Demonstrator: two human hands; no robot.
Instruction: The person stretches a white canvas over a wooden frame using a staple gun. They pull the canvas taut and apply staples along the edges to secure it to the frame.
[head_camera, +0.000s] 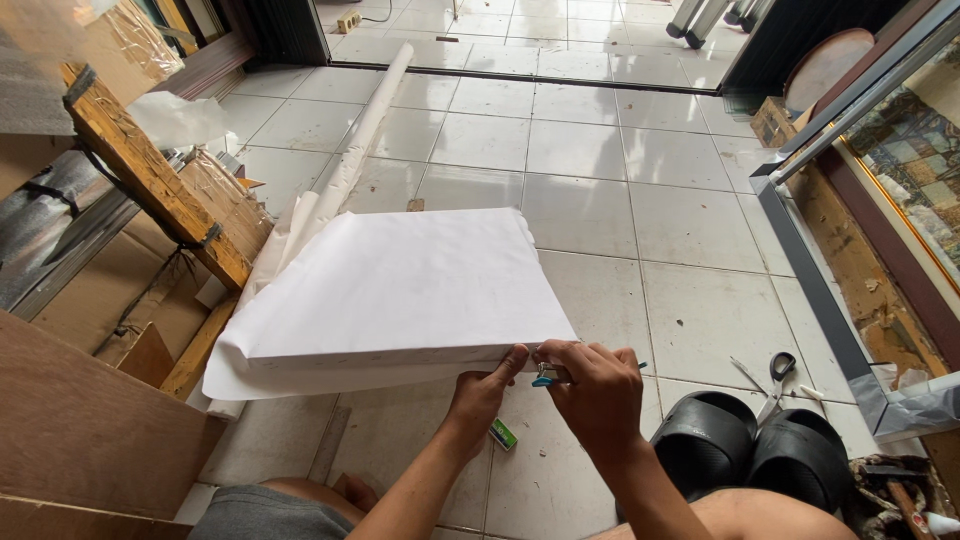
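Right hand (598, 392) fingers clamped on half-hidden blue tool (545, 378), left hand (482, 392) fingers pinching white-wrapped panel (400, 285) edge

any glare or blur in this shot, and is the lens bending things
Head view: daylight glares off the floor tiles at top; the white wrapped panel is bright but sharp; both hands are in focus; tile lines bow slightly near the edges.

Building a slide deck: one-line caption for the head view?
Left hand steadies a paper-wrapped flat panel while right hand presses a small tool to its edge.
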